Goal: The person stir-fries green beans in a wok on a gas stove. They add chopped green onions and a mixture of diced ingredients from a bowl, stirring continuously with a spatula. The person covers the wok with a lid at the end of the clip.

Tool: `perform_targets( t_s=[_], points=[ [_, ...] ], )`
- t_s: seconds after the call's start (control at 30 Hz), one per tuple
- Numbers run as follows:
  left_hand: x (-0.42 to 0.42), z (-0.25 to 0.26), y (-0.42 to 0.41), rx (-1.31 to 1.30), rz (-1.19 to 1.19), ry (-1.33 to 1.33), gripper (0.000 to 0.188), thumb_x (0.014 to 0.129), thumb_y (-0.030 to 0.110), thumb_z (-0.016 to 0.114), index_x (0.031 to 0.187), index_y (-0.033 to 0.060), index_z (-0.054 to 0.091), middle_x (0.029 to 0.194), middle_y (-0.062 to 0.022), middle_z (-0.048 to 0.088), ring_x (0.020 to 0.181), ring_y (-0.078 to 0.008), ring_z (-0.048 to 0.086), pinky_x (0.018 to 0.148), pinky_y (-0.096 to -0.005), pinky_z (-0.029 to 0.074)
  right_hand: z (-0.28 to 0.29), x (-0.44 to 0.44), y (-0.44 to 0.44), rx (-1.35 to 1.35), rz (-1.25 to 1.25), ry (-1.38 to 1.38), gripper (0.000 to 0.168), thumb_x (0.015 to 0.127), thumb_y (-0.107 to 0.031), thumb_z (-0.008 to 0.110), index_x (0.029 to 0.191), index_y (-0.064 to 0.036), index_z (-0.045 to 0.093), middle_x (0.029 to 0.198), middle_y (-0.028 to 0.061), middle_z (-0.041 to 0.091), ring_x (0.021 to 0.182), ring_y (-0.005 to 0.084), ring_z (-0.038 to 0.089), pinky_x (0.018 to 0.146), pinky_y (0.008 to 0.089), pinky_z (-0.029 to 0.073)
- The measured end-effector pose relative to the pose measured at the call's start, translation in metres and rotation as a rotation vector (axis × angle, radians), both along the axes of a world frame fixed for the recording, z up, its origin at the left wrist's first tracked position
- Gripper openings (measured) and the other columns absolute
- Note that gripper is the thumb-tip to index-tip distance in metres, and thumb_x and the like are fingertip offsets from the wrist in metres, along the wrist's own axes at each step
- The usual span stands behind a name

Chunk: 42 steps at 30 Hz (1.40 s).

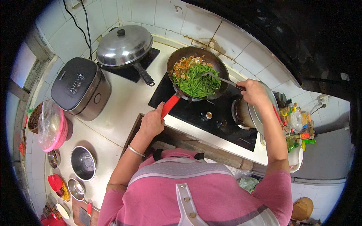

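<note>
My left hand (152,120) grips the red handle (170,106) of a dark wok (220,63) over the left burner of a black gas hob (195,113). Inside the wok, cut green beans (195,84) fill the near and right side. Chopped orange and pale pieces (185,65) lie along the far left. My right hand (253,91) holds a metal spatula (223,80) by its dark handle, and the blade rests among the beans. Beneath my right forearm is a round lid or pan (270,93), partly hidden, above a pot (243,111) on the right burner.
A lidded pan (124,46) sits on a black cooktop at the far left, its handle pointing towards the hob. Nearer stand a rice cooker (80,87), a pink basket (60,132) and steel bowls (83,163). A knife (85,216) lies on a board. Bottles (294,110) crowd the right end.
</note>
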<state>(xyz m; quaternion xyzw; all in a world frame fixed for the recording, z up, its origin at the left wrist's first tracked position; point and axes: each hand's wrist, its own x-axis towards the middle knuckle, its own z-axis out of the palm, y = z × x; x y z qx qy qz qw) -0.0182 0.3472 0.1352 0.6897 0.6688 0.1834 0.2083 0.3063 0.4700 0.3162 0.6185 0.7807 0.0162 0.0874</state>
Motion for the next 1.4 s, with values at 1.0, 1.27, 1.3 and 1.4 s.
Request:
perform_targets(
  t_s=[1.0,1.27,1.3,1.4],
  points=[
    [0.002,0.002,0.0,-0.023,0.01,-0.023,0.067,0.084,0.023,0.068,0.14,0.0006,0.04,0.09,-0.0212,0.066,0.086,-0.0374,0.065,0.077,-0.0459,0.052,0.003,0.041,-0.026,-0.238,-0.109,0.453,0.031,0.09,-0.011,0.056,0.119,-0.002,0.064,0.078,0.0145,0.068,0.062,0.0228,0.063,0.06,0.0353,0.053],
    [-0.001,0.002,0.0,-0.004,0.019,-0.049,0.069,0.082,0.022,0.07,0.141,0.0015,0.04,0.09,-0.0211,0.066,0.086,-0.0378,0.065,0.077,-0.0459,0.052,0.078,0.008,-0.054,-0.014,0.054,-0.135,0.036,0.079,-0.009,0.07,0.115,-0.014,0.069,0.101,0.015,0.069,0.099,0.0308,0.065,0.086,0.0396,0.052],
    [-0.001,0.001,0.0,-0.007,0.019,-0.046,0.069,0.082,0.022,0.07,0.141,0.0017,0.04,0.09,-0.021,0.066,0.086,-0.0378,0.065,0.077,-0.0459,0.052,0.071,0.006,-0.053,-0.032,0.089,-0.167,0.036,0.078,-0.007,0.07,0.114,-0.014,0.069,0.1,0.0148,0.069,0.099,0.0315,0.065,0.086,0.0398,0.052],
    [0.0,0.0,0.002,-0.011,0.008,-0.045,0.07,0.082,0.022,0.07,0.141,0.0022,0.04,0.091,-0.0209,0.066,0.087,-0.0379,0.065,0.078,-0.0458,0.052,0.037,0.003,-0.044,-0.035,0.168,-0.148,0.032,0.081,-0.011,0.069,0.113,-0.013,0.069,0.102,0.0164,0.068,0.1,0.0325,0.064,0.087,0.0422,0.051]
  ],
)
